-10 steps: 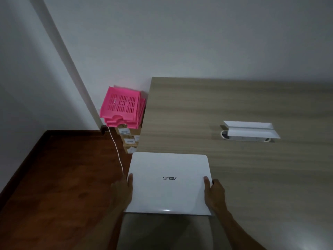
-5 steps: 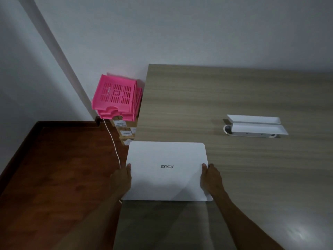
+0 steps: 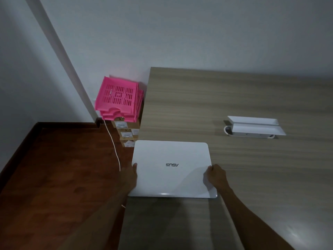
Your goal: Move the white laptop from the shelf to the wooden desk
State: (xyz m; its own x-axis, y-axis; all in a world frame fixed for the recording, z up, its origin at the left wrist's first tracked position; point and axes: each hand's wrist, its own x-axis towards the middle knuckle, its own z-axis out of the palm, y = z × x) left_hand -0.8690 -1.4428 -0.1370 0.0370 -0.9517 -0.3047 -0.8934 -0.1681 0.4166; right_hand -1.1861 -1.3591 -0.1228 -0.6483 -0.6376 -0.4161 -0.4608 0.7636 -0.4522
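Observation:
The closed white laptop [image 3: 172,169] lies flat over the left front part of the wooden desk [image 3: 225,98], its logo upside down to me. Its left side juts slightly past the desk's left edge. My left hand [image 3: 128,175] grips the laptop's left edge, thumb on the lid. My right hand [image 3: 215,175] grips the right edge. I cannot tell whether the laptop rests fully on the desk or hovers just above it. No shelf is in view.
A white folded stand [image 3: 254,128] sits on the desk to the right. Beside the desk's left edge, pink plastic trays [image 3: 118,100] are stacked on cardboard boxes [image 3: 127,131]. A white cable [image 3: 112,141] hangs down to the red-brown floor [image 3: 54,177].
Both hands have carried the laptop slightly forward over the desk, and its shadow has tightened. My view has shifted a little to the right.

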